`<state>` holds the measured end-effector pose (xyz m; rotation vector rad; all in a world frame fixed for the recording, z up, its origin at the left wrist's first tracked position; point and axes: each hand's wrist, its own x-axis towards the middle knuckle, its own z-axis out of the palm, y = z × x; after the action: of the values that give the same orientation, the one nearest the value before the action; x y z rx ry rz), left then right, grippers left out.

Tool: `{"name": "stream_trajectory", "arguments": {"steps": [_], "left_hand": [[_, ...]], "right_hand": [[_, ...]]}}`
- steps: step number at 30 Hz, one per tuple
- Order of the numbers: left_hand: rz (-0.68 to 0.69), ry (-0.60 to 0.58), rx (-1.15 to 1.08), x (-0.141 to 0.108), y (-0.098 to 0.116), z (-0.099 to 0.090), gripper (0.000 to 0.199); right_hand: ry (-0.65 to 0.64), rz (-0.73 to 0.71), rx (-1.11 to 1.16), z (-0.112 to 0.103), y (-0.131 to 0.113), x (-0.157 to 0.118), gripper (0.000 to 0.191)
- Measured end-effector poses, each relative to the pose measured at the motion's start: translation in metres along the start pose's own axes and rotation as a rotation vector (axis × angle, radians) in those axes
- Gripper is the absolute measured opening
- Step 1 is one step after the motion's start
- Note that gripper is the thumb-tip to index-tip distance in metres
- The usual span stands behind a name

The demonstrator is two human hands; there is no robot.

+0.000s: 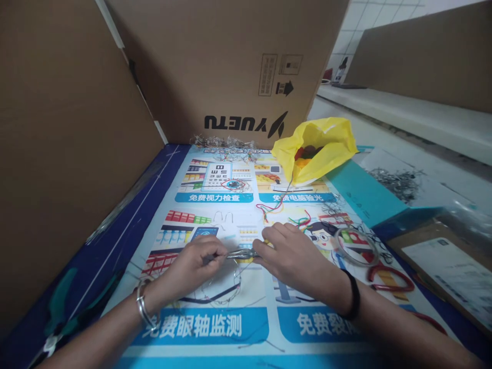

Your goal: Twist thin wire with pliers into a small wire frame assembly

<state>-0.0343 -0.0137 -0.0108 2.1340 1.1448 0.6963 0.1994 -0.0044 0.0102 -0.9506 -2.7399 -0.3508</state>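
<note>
Over the middle of the printed sheet, my right hand (pixel 282 251) is closed around a pair of metal pliers (pixel 243 254), its handles hidden by the fingers. The pliers' jaws point left and reach the fingertips of my left hand (pixel 203 256). That hand is pinched shut at the jaws on what looks like thin wire; the fingers cover most of it. Below my left hand hangs a loose loop of thin wire (pixel 234 289). Red, green and yellow strands (pixel 269 209) lie just beyond my right hand.
Green-handled pliers (pixel 61 307) lie at left. To the right are a wire coil (pixel 355 247) and a red-handled tool (pixel 390 278). A yellow bag (pixel 323 138), tangled wire (pixel 226 142) and a teal box flap (pixel 369 195) lie farther back. Cardboard walls (pixel 215 66) stand behind and left.
</note>
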Motion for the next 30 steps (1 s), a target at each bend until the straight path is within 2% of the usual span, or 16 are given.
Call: {"name": "stream_trajectory", "arguments": {"steps": [8, 16, 30], "left_hand": [[0.012, 0.013, 0.023, 0.0005, -0.0032, 0.0033, 0.014], [0.037, 0.054, 0.085, -0.0002, -0.0021, 0.0062, 0.014], [0.05, 0.138, 0.133, -0.0019, -0.0033, 0.0076, 0.014]], "right_hand": [[-0.037, -0.061, -0.078, -0.0039, 0.0, -0.0004, 0.008], [-0.085, -0.056, -0.1, -0.0049, -0.0023, 0.0006, 0.009], [-0.049, -0.018, -0.114, 0.0026, -0.0046, -0.0016, 0.011]]}}
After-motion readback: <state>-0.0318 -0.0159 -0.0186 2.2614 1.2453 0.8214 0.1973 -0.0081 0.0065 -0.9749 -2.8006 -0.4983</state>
